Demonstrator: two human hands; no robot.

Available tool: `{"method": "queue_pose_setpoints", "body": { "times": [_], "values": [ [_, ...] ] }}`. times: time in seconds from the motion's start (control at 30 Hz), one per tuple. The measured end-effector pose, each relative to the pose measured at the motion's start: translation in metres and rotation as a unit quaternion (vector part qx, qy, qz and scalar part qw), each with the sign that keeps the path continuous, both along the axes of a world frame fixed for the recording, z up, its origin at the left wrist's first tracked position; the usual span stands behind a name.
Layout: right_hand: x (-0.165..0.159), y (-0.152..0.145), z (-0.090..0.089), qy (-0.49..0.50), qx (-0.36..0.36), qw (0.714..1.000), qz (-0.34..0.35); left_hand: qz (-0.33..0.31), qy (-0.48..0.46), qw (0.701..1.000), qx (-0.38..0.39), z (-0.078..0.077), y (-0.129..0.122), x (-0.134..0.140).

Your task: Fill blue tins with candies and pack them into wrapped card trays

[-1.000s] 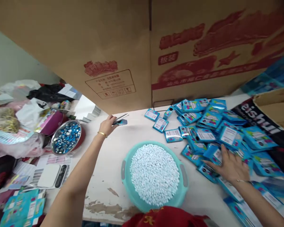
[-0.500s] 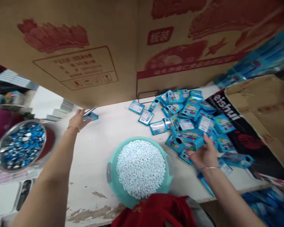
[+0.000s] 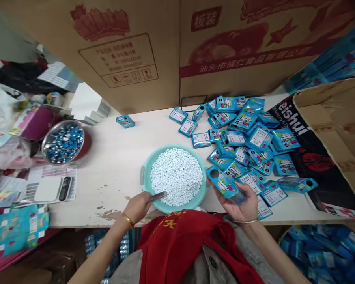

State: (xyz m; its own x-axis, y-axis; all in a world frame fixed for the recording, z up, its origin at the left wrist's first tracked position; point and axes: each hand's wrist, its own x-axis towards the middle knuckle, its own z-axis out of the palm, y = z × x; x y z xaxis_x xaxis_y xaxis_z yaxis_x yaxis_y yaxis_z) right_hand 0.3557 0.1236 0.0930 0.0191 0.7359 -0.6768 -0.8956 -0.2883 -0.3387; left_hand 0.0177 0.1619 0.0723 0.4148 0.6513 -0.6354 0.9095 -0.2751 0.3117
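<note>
My left hand [image 3: 137, 208] is closed around a small metal scoop [image 3: 159, 196], whose end reaches over the near left rim of a turquoise basin [image 3: 148, 167]. Small white pellet-like candies [image 3: 177, 175] fill the basin. On the other side, my right hand [image 3: 245, 206] grips a blue candy box [image 3: 225, 185] with a round dark hole in its end. It tilts this box beside the basin's right handle. Just beyond my right hand lies a heap of similar blue boxes [image 3: 256, 138], some showing white label panels.
Large cardboard cartons [image 3: 165, 90] wall off the back. At left stand a metal bowl [image 3: 79, 146] of blue and silver pieces and a white scale [image 3: 49, 189]. One blue box [image 3: 125, 121] lies back left. An opened carton [image 3: 337, 122] is at right.
My left hand has come from the back left to the basin with the scoop, leaving a blue box behind. My right hand has lifted a blue box from the heap toward the basin.
</note>
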Motion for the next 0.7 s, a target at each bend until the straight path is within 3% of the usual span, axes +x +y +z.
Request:
{"method": "queue_pose_setpoints", "body": {
  "times": [0.07,0.17,0.3,0.43,0.53,0.6,0.7],
  "values": [
    [-0.007,-0.02,-0.006,0.028,-0.029,0.999,0.032,0.036,0.031,0.999,0.004,-0.011,-0.015,0.018],
    [-0.02,-0.04,-0.012,0.036,-0.042,0.995,0.086,0.094,0.024,0.995,0.027,-0.037,-0.019,0.056],
    [-0.025,-0.048,-0.003,-0.021,0.023,0.994,0.109,0.129,-0.019,0.989,0.069,-0.071,-0.006,0.099],
    [-0.016,-0.042,-0.001,-0.074,0.06,0.986,0.14,0.148,-0.082,0.98,0.101,-0.092,0.01,0.114],
    [-0.008,-0.031,-0.017,-0.168,0.07,0.974,0.135,0.149,-0.133,0.974,0.106,-0.093,0.017,0.104],
    [-0.004,-0.023,-0.032,-0.279,0.081,0.949,0.12,0.141,-0.168,0.97,0.104,-0.085,0.021,0.091],
    [0.004,-0.012,-0.053,-0.474,0.112,0.863,0.131,0.122,-0.217,0.963,0.101,-0.06,0.026,0.068]
  ]
}}
